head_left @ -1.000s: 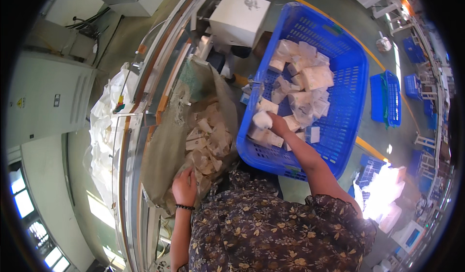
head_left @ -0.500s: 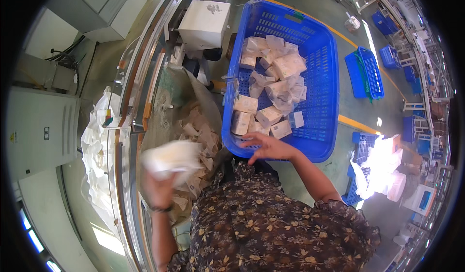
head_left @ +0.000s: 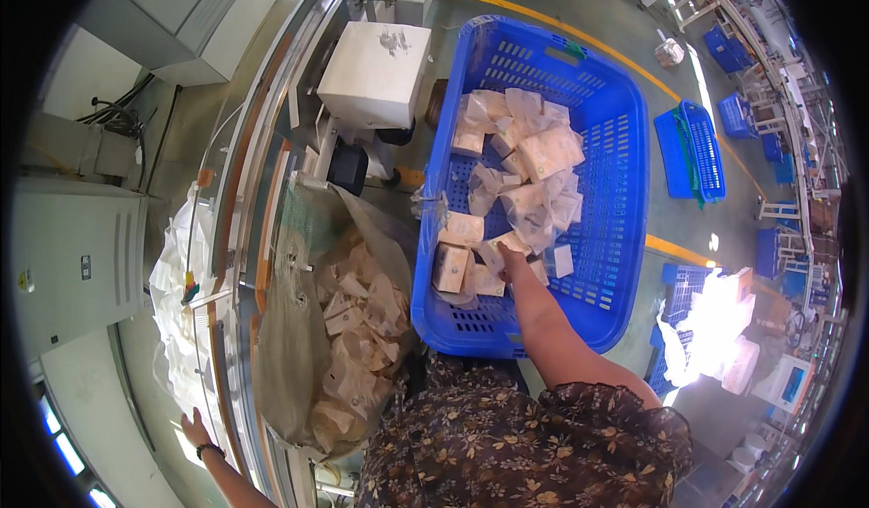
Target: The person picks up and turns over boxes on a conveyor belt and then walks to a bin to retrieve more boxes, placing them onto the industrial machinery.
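My right hand [head_left: 514, 262] reaches into the blue plastic basket [head_left: 625, 277], its fingers closed on a small cream tissue pack [head_left: 496, 247] near the front; the fingertips are partly hidden. Around it lie several similar packs in clear film, such as a larger one [head_left: 550, 152] on the pile. My left hand [head_left: 195, 431] is at the far left, beyond the metal rail, with fingers apart and nothing visible in it. It is beside the lower end of a heap of white film-wrapped packs [head_left: 186, 300].
A translucent woven sack [head_left: 282, 363] holding many packs stands between the rail [head_left: 237, 327] and the basket. A white box-shaped machine part [head_left: 376, 74] juts out above it. Another blue basket [head_left: 688, 155] stands on the floor at the right.
My left hand has moved down and left across the rail, and the white pack it held is no longer in it. My right hand has gone from the basket's near rim in among the packs.
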A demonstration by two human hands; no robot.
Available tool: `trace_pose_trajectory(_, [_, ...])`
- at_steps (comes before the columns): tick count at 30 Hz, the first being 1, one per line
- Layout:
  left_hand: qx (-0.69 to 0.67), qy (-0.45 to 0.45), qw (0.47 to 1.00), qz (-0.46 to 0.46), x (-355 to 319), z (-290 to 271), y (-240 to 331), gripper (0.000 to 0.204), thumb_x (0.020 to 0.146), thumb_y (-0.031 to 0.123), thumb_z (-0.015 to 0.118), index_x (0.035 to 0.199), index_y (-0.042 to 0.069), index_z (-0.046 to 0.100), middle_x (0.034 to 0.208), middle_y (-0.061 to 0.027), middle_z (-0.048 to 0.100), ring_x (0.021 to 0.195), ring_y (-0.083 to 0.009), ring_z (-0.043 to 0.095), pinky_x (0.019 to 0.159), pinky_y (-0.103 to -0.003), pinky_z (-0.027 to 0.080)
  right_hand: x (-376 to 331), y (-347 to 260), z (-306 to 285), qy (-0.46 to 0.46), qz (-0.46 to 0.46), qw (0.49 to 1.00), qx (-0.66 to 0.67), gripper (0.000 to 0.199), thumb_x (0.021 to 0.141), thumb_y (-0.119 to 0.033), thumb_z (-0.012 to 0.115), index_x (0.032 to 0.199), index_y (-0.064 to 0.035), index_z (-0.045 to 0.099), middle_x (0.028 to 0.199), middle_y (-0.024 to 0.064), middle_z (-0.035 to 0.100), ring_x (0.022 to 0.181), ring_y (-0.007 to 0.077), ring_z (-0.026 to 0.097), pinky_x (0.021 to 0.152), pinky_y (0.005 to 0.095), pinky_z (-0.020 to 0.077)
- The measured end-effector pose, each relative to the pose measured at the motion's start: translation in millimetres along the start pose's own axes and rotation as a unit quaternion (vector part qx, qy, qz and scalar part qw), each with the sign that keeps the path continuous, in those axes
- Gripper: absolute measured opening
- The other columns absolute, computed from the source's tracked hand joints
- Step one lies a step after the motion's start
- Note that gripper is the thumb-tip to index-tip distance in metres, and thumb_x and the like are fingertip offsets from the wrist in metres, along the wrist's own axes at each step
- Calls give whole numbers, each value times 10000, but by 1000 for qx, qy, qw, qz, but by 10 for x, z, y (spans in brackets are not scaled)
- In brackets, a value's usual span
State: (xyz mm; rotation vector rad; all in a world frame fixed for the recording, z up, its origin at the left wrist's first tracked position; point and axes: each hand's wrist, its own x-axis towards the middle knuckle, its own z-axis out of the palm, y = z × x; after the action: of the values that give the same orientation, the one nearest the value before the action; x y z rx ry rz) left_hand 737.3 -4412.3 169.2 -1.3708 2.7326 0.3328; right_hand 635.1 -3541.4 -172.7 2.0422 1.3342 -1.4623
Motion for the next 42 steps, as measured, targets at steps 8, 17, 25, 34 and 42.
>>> trace_pose_trajectory(8, [-336, -35, 900, 276, -1567, 120, 2767, 242, 967, 90, 532, 1172, -18, 604, 1073, -106, 668, 959, -171, 631, 867, -308, 492, -1122, -205, -784, -503, -13, 838, 210, 580, 863, -436, 666, 1330, -140, 493, 1205, 101, 603, 1053, 301, 592, 883, 463, 452])
trace_pose_trajectory(17, [-486, -630, 540, 274, -3052, 518, 3677, 538, 987, 391, 500, 1348, -5, 452, 1232, -117, 586, 1100, -162, 580, 912, -306, 481, -3889, -932, -820, -674, -416, 496, -357, 805, 728, -351, 802, 1384, -37, 458, 1213, 101, 585, 1145, 242, 565, 998, 381, 446])
trace_pose_trajectory(25, [-659, -328, 636, 229, -3213, 296, 2798, 455, 893, 157, 644, 1276, -15, 470, 1187, -78, 576, 1069, -163, 558, 940, -305, 447, -4876, 81, -243, -427, -729, 499, -192, 810, 813, -271, 763, 1476, -141, 316, 1193, 101, 509, 1151, 229, 511, 1007, 348, 424])
trace_pose_trajectory(34, [-580, -163, 750, 273, -3291, 488, 2231, 473, 914, 234, 642, 1258, -32, 454, 1212, -164, 588, 1093, -244, 591, 913, -340, 466, -5063, 828, 398, -392, -800, 408, -200, 321, 916, -266, 622, 1139, -56, 524, 1065, 159, 516, 962, 313, 576, 843, 375, 469])
trace_pose_trajectory(42, [-501, -22, 827, 256, -3358, 661, 2212, 427, 937, 341, 585, 1143, -22, 496, 917, -246, 656, 863, -430, 643, 706, -444, 508, -5155, 972, 337, -411, -812, 296, -290, 298, 948, -220, 539, 1134, 4, 475, 1033, 201, 481, 859, 418, 565, 753, 460, 472])
